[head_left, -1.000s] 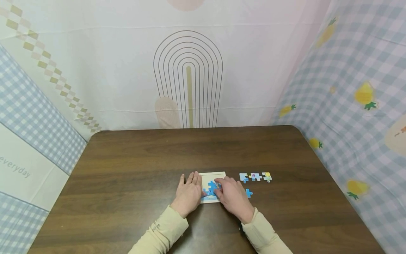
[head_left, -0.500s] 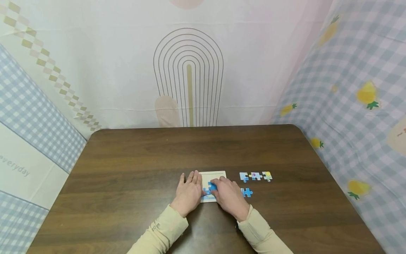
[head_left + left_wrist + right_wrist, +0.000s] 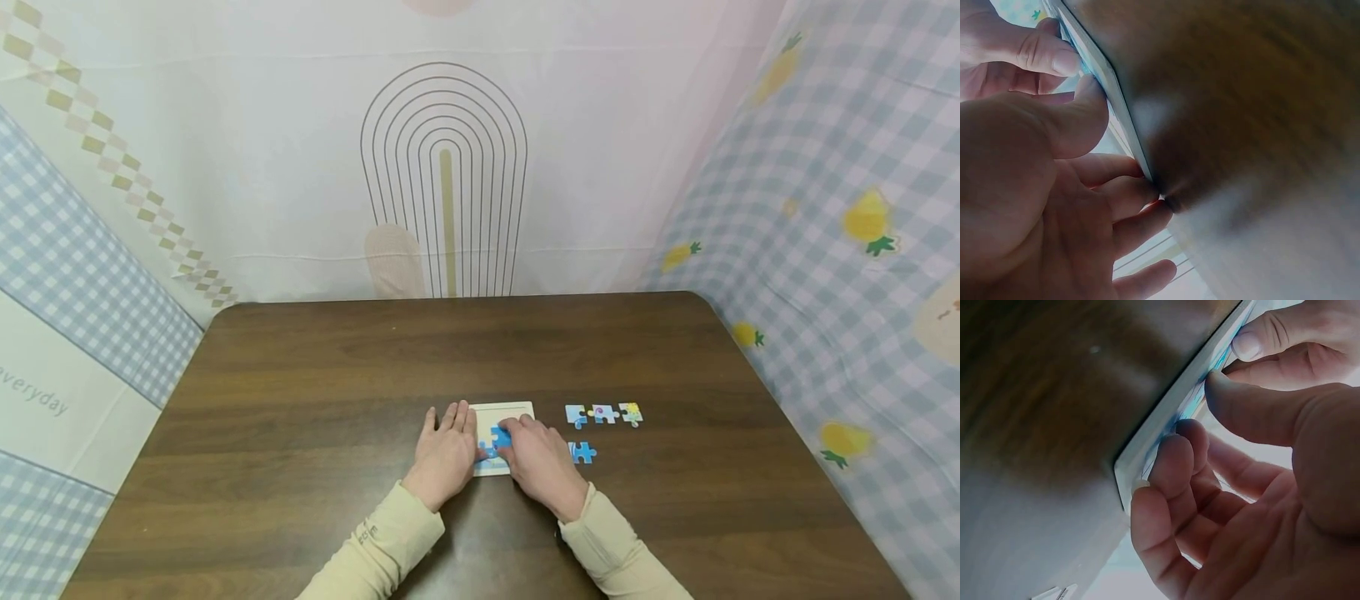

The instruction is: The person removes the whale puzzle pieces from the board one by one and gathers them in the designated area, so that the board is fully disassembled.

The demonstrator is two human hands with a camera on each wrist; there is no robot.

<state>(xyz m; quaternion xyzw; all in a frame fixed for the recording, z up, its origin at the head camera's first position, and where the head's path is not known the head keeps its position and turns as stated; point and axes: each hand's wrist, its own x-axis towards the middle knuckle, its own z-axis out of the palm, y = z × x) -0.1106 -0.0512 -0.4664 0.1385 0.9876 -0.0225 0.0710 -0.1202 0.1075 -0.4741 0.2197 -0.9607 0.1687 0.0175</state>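
Note:
A small cream puzzle tray (image 3: 517, 407) lies on the table between the hands, with blue jigsaw pieces (image 3: 486, 452) along its lower part. My left hand (image 3: 441, 457) lies along the tray's left edge, fingers straight; its thumb reaches onto the pieces. My right hand (image 3: 543, 461) bends over the tray's right side. Its thumb and index finger are at opposite sides of a blue puzzle piece (image 3: 500, 437), which the hand partly covers. In the right wrist view, the other right fingers (image 3: 1172, 469) are curled at the tray's rim (image 3: 1138, 459), and both thumbs nearly meet.
Three light-coloured puzzle pieces (image 3: 603, 414) lie in a row right of the tray. Below them is blue puzzle material (image 3: 583, 452), partly behind the right hand. The brown wooden table (image 3: 337, 358) ends at a patterned cloth backdrop (image 3: 300, 167).
The right hand has shifted slightly left over the tray, uncovering more of the blue material at its right. The left hand stays at the tray's left edge.

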